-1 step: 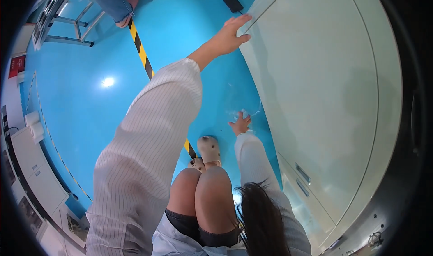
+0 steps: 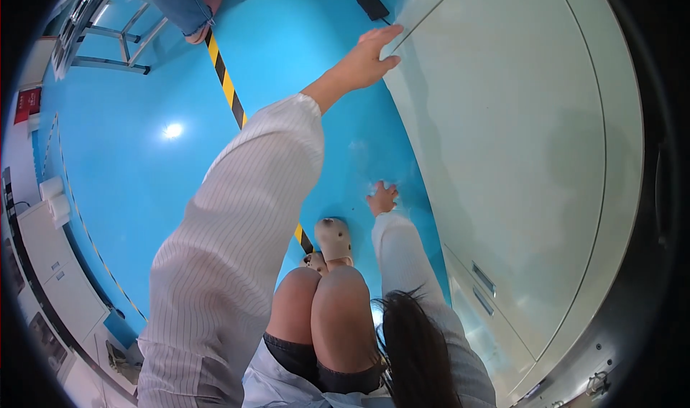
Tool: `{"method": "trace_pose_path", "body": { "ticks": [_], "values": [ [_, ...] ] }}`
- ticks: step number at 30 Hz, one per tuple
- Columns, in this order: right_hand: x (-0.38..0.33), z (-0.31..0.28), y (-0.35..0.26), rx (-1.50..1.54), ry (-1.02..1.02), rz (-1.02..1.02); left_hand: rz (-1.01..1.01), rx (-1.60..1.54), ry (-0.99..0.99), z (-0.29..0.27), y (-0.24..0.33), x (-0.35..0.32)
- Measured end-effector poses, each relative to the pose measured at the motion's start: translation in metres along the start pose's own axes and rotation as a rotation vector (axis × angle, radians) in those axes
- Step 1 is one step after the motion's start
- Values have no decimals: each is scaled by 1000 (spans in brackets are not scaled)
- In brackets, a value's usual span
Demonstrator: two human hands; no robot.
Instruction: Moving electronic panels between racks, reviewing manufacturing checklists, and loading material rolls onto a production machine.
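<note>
My left hand [image 2: 368, 57] reaches forward with fingers apart, its fingertips at the far edge of a large pale cabinet [image 2: 510, 142] on the right. Whether the fingertips press on the edge, I cannot tell. Low beside the cabinet, my right hand [image 2: 382, 198] has its fingers spread just over the blue floor [image 2: 180, 192]. Around its fingertips shows a faint, clear, crumpled sheet that looks like plastic film [image 2: 371, 186]. The film blends into the floor, and I cannot make out its full outline. White striped sleeves cover both my arms.
A black flat box [image 2: 372, 7] with a cord lies on the floor beyond my left hand. Yellow-black tape [image 2: 228, 84] crosses the floor. A person's feet [image 2: 201, 30] and a metal step stool [image 2: 118, 41] are at the far left. White cabinets [image 2: 54, 243] line the left side.
My right hand has shifted very slightly, and the clear film around its fingers has changed shape. My left hand stays at the cabinet edge.
</note>
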State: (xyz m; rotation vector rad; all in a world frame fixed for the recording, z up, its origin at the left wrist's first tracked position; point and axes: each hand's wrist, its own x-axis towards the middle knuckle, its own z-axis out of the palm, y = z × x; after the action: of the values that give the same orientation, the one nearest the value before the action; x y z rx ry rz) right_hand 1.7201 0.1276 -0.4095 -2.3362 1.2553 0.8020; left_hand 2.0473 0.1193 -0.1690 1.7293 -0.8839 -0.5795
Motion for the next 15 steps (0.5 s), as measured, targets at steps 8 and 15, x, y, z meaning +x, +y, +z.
{"method": "trace_pose_path", "body": {
  "ticks": [8, 15],
  "values": [
    [-78, -29, -3, 439, 43, -423, -148, -94, -194, -16, 22, -62],
    [-235, -203, -40, 1058, -112, -288, -682, -113, -109, -5, 113, -283]
  ]
}}
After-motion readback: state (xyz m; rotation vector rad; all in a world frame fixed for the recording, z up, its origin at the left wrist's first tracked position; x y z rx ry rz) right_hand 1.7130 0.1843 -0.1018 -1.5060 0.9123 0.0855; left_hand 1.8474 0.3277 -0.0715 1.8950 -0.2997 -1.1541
